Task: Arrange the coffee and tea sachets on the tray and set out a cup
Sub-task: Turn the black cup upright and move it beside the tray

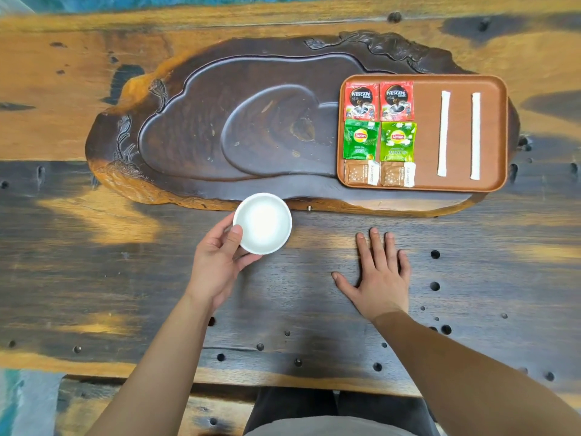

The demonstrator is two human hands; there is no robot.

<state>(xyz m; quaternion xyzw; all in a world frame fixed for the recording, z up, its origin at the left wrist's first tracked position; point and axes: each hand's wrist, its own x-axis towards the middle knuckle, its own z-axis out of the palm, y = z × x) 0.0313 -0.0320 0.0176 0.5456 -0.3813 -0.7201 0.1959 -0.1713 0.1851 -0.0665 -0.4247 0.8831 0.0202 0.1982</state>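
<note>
Head view: the left hand (pixel 220 262) clamps the white cup (pixel 262 223) by its rim, thumb on the near edge, just in front of the carved slab (pixel 195 114). The right hand (pixel 379 272) lies flat and spread on the bench (pixel 471 234). The sachets (pixel 379 133) sit in rows on the tray (pixel 503 133). The cup looks light, stiff, smooth and breakable; a grip on the rim suits it.
</note>
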